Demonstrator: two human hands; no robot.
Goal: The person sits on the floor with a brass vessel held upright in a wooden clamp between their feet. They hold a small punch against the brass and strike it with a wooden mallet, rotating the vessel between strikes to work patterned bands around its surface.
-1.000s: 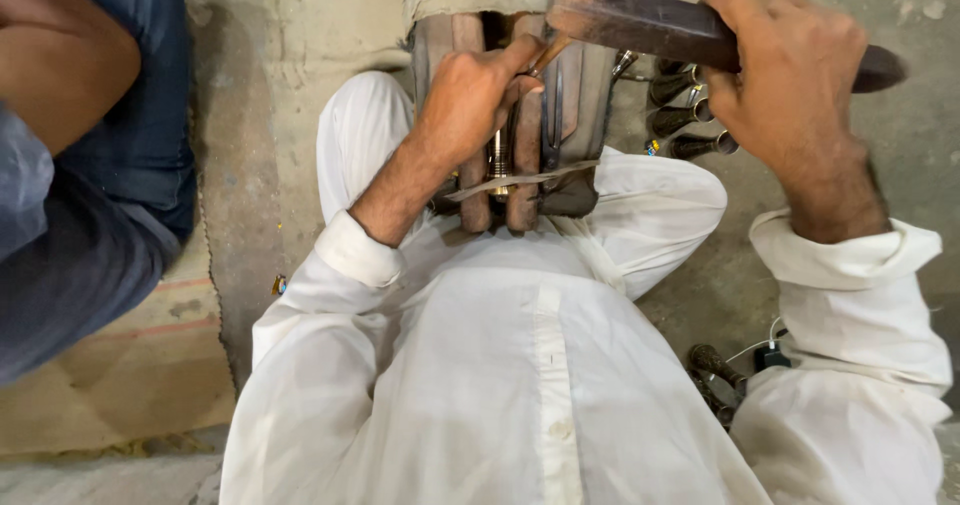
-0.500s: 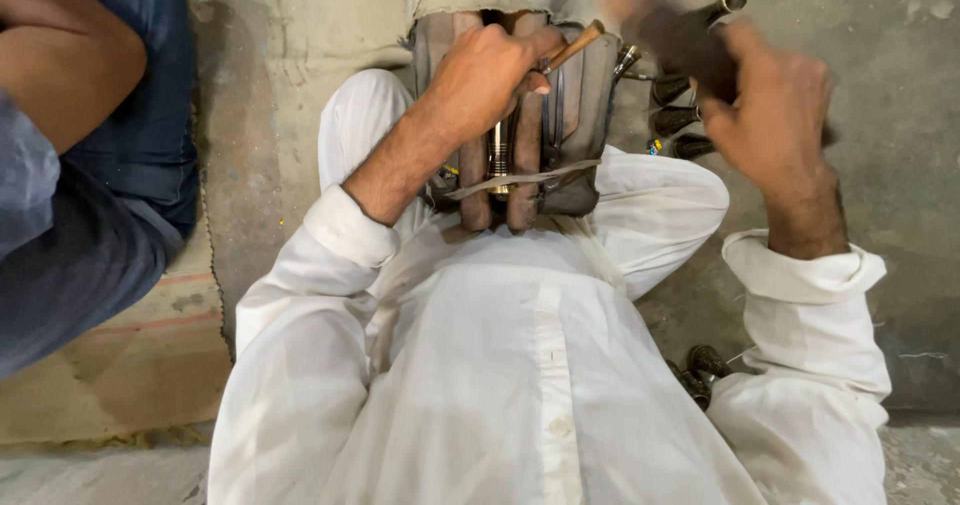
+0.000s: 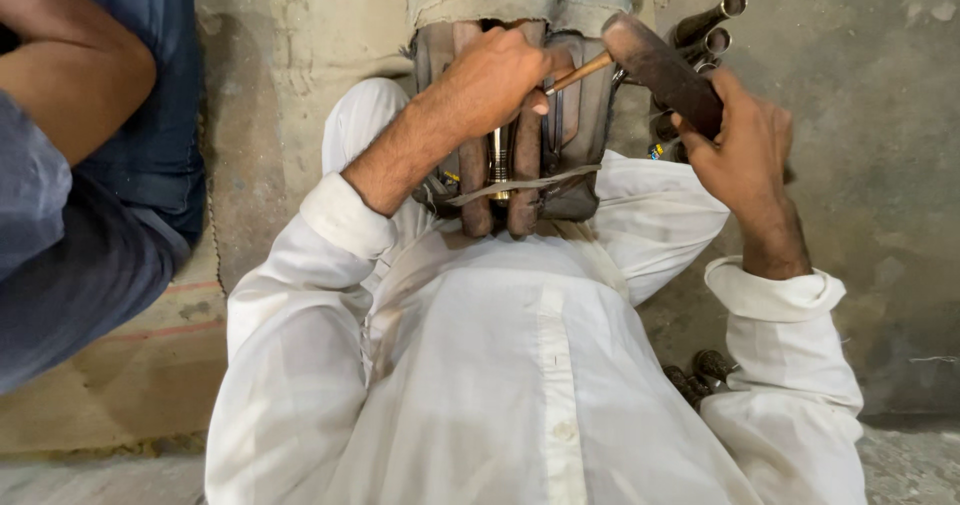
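Punch [image 3: 578,69] pinched in left hand [image 3: 497,73] fingers, mallet [image 3: 660,68] gripped by right hand [image 3: 742,141]

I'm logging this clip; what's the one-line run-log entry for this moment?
left hand: grips punch | right hand: holds hammer, head at punch end | workpiece: metal assembly between knees

Your punch [image 3: 578,70], a thin brown rod, slants down-left onto the upright grey metal block [image 3: 520,135] between your knees; your hammer [image 3: 660,70], dark and worn, meets its upper end.
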